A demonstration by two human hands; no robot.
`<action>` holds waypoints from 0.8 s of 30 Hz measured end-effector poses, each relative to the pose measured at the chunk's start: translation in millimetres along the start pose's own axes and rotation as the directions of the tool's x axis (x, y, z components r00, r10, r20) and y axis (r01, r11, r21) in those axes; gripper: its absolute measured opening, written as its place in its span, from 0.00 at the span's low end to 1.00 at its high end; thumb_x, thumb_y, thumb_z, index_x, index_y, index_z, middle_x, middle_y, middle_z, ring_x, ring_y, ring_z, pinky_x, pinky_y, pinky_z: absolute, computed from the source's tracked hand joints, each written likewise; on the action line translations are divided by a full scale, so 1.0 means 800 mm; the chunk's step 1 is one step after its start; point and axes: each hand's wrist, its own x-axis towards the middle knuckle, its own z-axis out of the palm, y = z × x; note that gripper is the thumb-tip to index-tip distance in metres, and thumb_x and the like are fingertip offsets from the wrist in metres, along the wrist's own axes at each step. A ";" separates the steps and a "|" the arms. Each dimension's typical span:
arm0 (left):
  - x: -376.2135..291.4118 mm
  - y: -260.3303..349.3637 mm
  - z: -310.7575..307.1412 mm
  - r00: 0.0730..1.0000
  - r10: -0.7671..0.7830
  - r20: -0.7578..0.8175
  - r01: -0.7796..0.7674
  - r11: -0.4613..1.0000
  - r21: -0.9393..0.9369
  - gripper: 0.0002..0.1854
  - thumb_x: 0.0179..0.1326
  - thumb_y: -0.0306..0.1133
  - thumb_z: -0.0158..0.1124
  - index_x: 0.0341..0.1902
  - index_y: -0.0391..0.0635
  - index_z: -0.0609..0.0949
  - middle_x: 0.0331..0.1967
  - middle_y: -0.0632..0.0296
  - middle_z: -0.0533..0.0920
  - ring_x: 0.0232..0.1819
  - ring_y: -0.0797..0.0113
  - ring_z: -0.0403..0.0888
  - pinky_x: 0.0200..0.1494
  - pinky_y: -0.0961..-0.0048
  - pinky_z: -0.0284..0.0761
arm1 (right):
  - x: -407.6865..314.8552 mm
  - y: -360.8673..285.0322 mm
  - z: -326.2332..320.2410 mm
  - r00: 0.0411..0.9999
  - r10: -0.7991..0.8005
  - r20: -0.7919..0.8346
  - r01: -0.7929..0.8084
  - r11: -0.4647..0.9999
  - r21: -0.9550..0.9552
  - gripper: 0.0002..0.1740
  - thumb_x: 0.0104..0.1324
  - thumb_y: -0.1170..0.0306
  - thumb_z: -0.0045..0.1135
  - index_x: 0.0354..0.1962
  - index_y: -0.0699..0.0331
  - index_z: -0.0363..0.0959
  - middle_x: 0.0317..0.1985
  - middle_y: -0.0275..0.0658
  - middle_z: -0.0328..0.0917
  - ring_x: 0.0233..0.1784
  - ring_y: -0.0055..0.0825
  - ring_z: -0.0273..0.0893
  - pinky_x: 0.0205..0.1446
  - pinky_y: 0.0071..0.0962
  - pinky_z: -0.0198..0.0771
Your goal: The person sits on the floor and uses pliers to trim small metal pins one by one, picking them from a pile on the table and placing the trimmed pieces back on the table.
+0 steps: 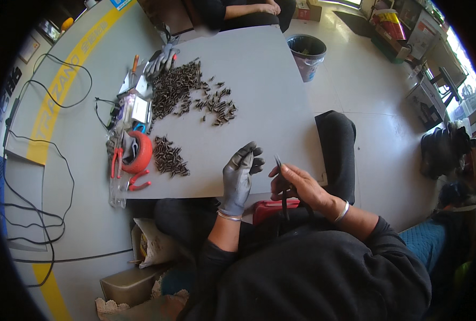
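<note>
My left hand (238,180), in a grey coated work glove, is above the table's near edge. Its thumb and fingertips are drawn together; whether a small part sits between them is hidden. My bare right hand (300,184) grips a slim, dark, pointed hand tool (278,161), its tip blurred and directed up beside the left fingertips, a gap between them. Left of my gloved hand, a small pile of dark metal cylindrical parts (170,158) lies on the light grey table (262,92). Beyond it spreads a larger heap of similar parts (176,86), with a looser scatter (218,104) at its right.
Along the table's left side lie a red tape-like ring (141,152), red-handled pliers (139,180), plastic bags (118,192), an open small box (141,109) and grey gloves (161,60). A person's forearms (248,10) rest beyond the far edge. A lined bin (307,56) stands right.
</note>
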 end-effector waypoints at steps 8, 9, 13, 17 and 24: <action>-0.002 0.001 0.006 0.995 0.099 -0.026 -0.099 0.995 -0.011 0.17 0.75 0.27 0.55 0.64 0.36 0.76 0.49 0.57 0.85 0.44 0.72 0.83 0.49 0.73 0.81 | 0.016 -0.042 0.019 0.976 -0.007 0.220 -0.037 0.980 0.194 0.22 0.83 0.58 0.29 0.54 0.66 0.65 0.36 0.43 0.76 0.32 0.30 0.77 0.48 0.40 0.83; -0.002 0.003 0.007 0.996 0.083 -0.039 -0.084 0.996 -0.018 0.18 0.75 0.27 0.55 0.65 0.35 0.76 0.49 0.57 0.84 0.44 0.72 0.82 0.50 0.73 0.81 | 0.018 -0.042 0.022 0.959 0.002 0.284 -0.072 0.968 0.238 0.21 0.83 0.58 0.28 0.54 0.65 0.64 0.36 0.44 0.75 0.30 0.31 0.77 0.47 0.40 0.83; -0.010 0.009 0.010 0.997 0.056 -0.050 -0.053 0.997 0.060 0.18 0.76 0.27 0.53 0.65 0.34 0.75 0.47 0.58 0.84 0.44 0.72 0.81 0.51 0.74 0.79 | 0.026 -0.032 0.035 0.965 0.071 0.254 -0.148 0.943 0.297 0.18 0.83 0.59 0.30 0.50 0.63 0.65 0.35 0.43 0.74 0.28 0.33 0.74 0.42 0.42 0.82; -0.010 0.006 0.009 0.998 0.055 -0.024 -0.054 0.998 0.028 0.17 0.76 0.27 0.53 0.64 0.35 0.76 0.46 0.58 0.85 0.44 0.72 0.82 0.50 0.74 0.79 | 0.030 -0.022 0.029 0.968 0.094 0.233 -0.177 0.913 0.368 0.18 0.82 0.58 0.31 0.48 0.63 0.65 0.35 0.41 0.74 0.29 0.30 0.75 0.40 0.41 0.83; -0.021 -0.009 0.000 0.999 -0.021 -0.032 0.023 0.998 0.050 0.20 0.67 0.30 0.67 0.60 0.36 0.80 0.44 0.61 0.86 0.41 0.73 0.82 0.45 0.74 0.81 | 0.023 -0.005 0.014 0.993 0.070 0.100 -0.092 0.966 0.240 0.18 0.81 0.57 0.35 0.49 0.62 0.66 0.34 0.39 0.73 0.30 0.30 0.72 0.40 0.32 0.76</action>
